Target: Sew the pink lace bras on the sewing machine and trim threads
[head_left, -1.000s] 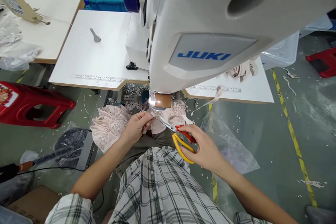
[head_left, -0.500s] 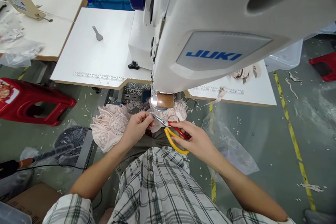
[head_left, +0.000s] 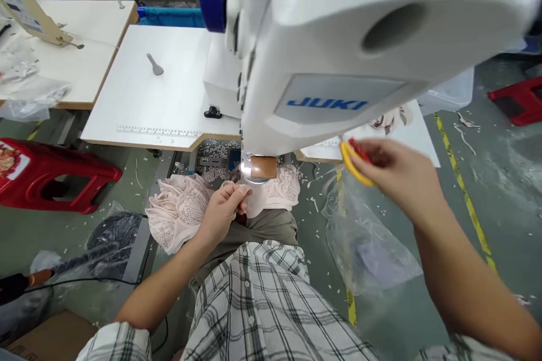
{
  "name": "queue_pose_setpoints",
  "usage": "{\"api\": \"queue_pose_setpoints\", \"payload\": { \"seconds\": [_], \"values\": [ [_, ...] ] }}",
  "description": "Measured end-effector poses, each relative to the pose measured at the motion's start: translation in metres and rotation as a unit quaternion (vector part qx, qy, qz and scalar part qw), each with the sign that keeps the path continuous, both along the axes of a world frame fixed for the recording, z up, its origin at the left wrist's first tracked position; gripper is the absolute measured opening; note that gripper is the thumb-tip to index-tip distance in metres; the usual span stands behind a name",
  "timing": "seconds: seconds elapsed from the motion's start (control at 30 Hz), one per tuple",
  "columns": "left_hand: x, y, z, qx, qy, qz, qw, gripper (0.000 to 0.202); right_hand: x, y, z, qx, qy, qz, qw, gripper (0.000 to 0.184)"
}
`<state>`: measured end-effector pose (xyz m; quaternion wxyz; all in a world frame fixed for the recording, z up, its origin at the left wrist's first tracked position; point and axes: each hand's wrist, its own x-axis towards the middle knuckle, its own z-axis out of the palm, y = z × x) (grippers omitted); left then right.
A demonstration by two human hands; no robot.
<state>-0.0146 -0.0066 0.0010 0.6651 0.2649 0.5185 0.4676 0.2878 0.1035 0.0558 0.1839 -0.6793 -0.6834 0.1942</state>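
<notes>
Pale pink lace bras [head_left: 175,217] lie bunched just left of my left hand [head_left: 226,206]. Its thumb and fingers are pinched on the edge of a pale pink lace bra [head_left: 282,189], which hangs over my lap below the sewing machine head [head_left: 330,56]. Over by the right part of the table, my right hand [head_left: 393,172] grips a pair of scissors [head_left: 354,164] with yellow and red handles. The scissor blades are mostly hidden or blurred. The machine's round metal end and brown plate [head_left: 263,167] sit right above the bra.
The white machine table [head_left: 169,90] carries a printed ruler and a grey peg. Fabric strips [head_left: 392,119] lie on its right part. A red stool [head_left: 55,175] stands at left, another [head_left: 519,101] at far right. A clear plastic bag [head_left: 368,237] is on the floor.
My right hand has carried the scissors away from the bra, up and to the right towards the table. My left hand keeps its pinch in nearly the same place.
</notes>
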Motion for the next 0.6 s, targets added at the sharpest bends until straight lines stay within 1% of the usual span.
{"api": "queue_pose_setpoints", "payload": {
  "seconds": [0.03,0.07,0.1,0.17,0.23,0.3,0.33,0.37,0.4,0.47,0.5,0.57,0.6],
  "values": [
    [0.002,0.001,0.001,-0.01,-0.009,-0.014,1.0,0.034,0.001,0.025,0.003,0.052,-0.032,-0.008,0.998,0.039],
    [0.003,0.001,0.002,-0.021,-0.016,-0.033,0.999,0.034,0.002,0.049,0.005,0.081,-0.059,0.004,0.995,0.042],
    [0.005,0.001,0.004,-0.031,-0.023,-0.055,0.998,0.034,0.002,0.072,0.006,0.104,-0.06,0.006,0.993,0.045],
    [0.004,0.001,0.011,-0.042,-0.033,-0.104,0.993,0.031,0.004,0.108,0.002,0.099,-0.055,0.015,0.994,0.051],
    [-0.002,0.001,0.019,-0.04,-0.035,-0.141,0.989,0.027,0.008,0.129,-0.007,0.081,-0.046,0.032,0.995,0.05],
    [-0.011,0.002,0.025,-0.048,-0.023,-0.161,0.986,0.027,0.013,0.133,-0.019,0.076,-0.032,0.05,0.995,0.035],
    [-0.016,0.003,0.027,-0.055,-0.01,-0.164,0.985,0.027,0.014,0.129,-0.025,0.08,-0.021,0.055,0.995,0.026],
    [-0.019,0.004,0.029,-0.064,0.002,-0.167,0.984,0.028,0.015,0.121,-0.029,0.087,-0.009,0.061,0.994,0.021],
    [-0.02,0.006,0.03,-0.07,0.014,-0.171,0.983,0.03,0.013,0.109,-0.032,0.099,0.005,0.066,0.993,0.021],
    [-0.018,0.009,0.03,-0.078,0.028,-0.185,0.979,0.033,0.003,0.073,-0.034,0.135,0.035,0.082,0.987,0.024],
    [-0.013,0.01,0.029,-0.082,0.029,-0.191,0.978,0.035,-0.006,0.051,-0.034,0.15,0.051,0.101,0.982,0.028],
    [-0.002,0.011,0.026,-0.1,0.028,-0.199,0.974,0.04,-0.032,0.007,-0.034,0.166,0.076,0.181,0.967,0.032],
    [0.005,0.012,0.024,-0.112,0.028,-0.207,0.972,0.042,-0.046,-0.013,-0.036,0.166,0.084,0.244,0.952,0.035]
  ]
}}
